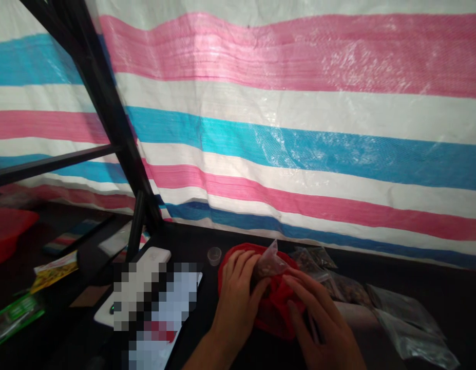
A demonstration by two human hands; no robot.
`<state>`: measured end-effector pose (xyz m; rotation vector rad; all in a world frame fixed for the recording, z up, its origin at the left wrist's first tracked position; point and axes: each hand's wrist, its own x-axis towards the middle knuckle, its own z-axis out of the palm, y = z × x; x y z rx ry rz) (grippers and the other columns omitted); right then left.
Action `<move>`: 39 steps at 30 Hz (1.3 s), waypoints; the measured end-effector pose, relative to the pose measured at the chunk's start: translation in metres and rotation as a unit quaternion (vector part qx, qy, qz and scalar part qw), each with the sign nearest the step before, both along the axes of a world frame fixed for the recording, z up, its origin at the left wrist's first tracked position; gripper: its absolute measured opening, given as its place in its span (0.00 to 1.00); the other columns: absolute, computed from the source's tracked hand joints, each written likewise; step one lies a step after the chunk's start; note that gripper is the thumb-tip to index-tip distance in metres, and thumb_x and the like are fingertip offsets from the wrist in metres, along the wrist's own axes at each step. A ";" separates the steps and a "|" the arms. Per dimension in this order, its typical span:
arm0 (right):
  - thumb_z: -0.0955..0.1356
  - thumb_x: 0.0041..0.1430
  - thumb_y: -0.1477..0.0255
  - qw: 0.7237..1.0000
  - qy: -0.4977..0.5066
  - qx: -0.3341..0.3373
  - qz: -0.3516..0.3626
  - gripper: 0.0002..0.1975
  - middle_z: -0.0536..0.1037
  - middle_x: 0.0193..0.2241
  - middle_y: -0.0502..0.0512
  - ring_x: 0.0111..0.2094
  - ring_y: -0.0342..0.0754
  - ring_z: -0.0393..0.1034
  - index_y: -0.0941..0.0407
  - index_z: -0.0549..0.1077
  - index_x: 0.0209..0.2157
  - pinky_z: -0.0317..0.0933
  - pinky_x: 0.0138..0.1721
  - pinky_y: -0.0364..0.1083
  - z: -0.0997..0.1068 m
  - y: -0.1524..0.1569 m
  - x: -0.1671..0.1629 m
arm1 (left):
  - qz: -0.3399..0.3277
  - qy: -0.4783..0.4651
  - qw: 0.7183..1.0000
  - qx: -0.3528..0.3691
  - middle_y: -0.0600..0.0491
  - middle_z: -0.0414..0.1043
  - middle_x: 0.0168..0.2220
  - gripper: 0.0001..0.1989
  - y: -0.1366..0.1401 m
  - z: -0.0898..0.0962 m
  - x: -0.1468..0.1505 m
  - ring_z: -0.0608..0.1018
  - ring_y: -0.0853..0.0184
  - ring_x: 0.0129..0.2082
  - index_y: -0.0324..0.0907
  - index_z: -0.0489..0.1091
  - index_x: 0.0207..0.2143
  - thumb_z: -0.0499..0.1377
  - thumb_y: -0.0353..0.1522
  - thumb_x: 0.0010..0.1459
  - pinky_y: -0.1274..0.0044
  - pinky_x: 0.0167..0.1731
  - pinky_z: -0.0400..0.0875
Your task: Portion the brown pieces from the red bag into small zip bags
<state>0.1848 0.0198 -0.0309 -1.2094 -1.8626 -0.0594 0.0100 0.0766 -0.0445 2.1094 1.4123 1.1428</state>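
A red round tray-like thing (pixel 278 329), with crumpled red material in its middle, lies on the dark table. Over its left side, my left hand (pixel 238 288) has its fingers bent, the thumb and fingertips around the lower left of a small clear plastic bag (pixel 273 263). The bag stands up with a pointed top corner; brownish bits seem to be inside. My right hand (pixel 322 313) is curled at the right side, its fingertips by the bag's lower right edge. A thin pale thing (pixel 313 329) shows between its fingers and thumb; its kind is unclear.
A small clear cup (pixel 214 256) stands behind the red tray-like thing. Clear bags with brown contents (pixel 349 289) and flat clear bags (pixel 411 318) lie right. A white device (pixel 160 254) and a blurred-out flat thing (pixel 184 293) lie left, beside a black frame post (pixel 107 113). Striped sheeting (pixel 299 113) hangs behind.
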 end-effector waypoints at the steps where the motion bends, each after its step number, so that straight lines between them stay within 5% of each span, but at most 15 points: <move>1: 0.65 0.67 0.76 1.000 -0.004 -0.001 0.006 0.21 0.75 0.58 0.55 0.57 0.49 0.74 0.48 0.71 0.59 0.69 0.57 0.46 -0.001 0.000 -0.001 | -0.003 -0.001 1.000 0.003 0.48 0.74 0.58 0.20 0.001 0.000 0.000 0.71 0.55 0.61 0.45 0.70 0.56 0.62 0.27 0.62 0.57 0.62 0.67; 18: 0.65 0.67 0.76 0.998 -0.066 -0.015 0.010 0.31 0.70 0.64 0.55 0.60 0.52 0.71 0.47 0.59 0.69 0.68 0.59 0.49 -0.007 0.000 0.003 | 0.003 0.085 0.991 0.099 0.46 0.77 0.55 0.23 0.000 -0.007 0.002 0.75 0.55 0.57 0.41 0.68 0.59 0.64 0.32 0.62 0.61 0.57 0.69; 26: 0.65 0.67 0.75 0.998 -0.068 -0.007 0.009 0.29 0.70 0.64 0.54 0.59 0.51 0.71 0.46 0.61 0.68 0.69 0.58 0.48 -0.003 0.001 0.007 | 0.006 0.087 0.988 0.129 0.47 0.78 0.52 0.20 -0.001 -0.005 0.001 0.76 0.56 0.55 0.42 0.68 0.58 0.61 0.34 0.66 0.63 0.56 0.68; 30: 0.64 0.69 0.72 0.997 -0.042 0.004 -0.061 0.26 0.72 0.62 0.55 0.60 0.53 0.70 0.48 0.64 0.66 0.70 0.57 0.52 0.004 0.004 0.019 | 0.020 0.084 0.987 0.134 0.46 0.77 0.54 0.24 0.000 -0.004 0.001 0.76 0.54 0.56 0.42 0.66 0.60 0.63 0.36 0.63 0.61 0.57 0.67; 34: 0.65 0.68 0.67 0.991 0.008 0.000 -0.134 0.23 0.75 0.59 0.60 0.57 0.56 0.73 0.52 0.68 0.63 0.72 0.55 0.56 0.008 0.010 0.028 | 0.042 0.068 0.986 0.149 0.49 0.78 0.50 0.16 0.000 -0.001 0.000 0.77 0.57 0.53 0.44 0.70 0.54 0.61 0.33 0.65 0.64 0.54 0.68; 39: 0.64 0.66 0.58 0.962 0.123 -0.043 -0.241 0.25 0.78 0.55 0.60 0.55 0.59 0.75 0.53 0.72 0.60 0.70 0.55 0.57 0.014 0.013 0.062 | 0.162 0.080 0.968 0.172 0.44 0.75 0.48 0.11 0.000 0.004 -0.003 0.75 0.53 0.51 0.43 0.72 0.50 0.57 0.30 0.66 0.62 0.51 0.71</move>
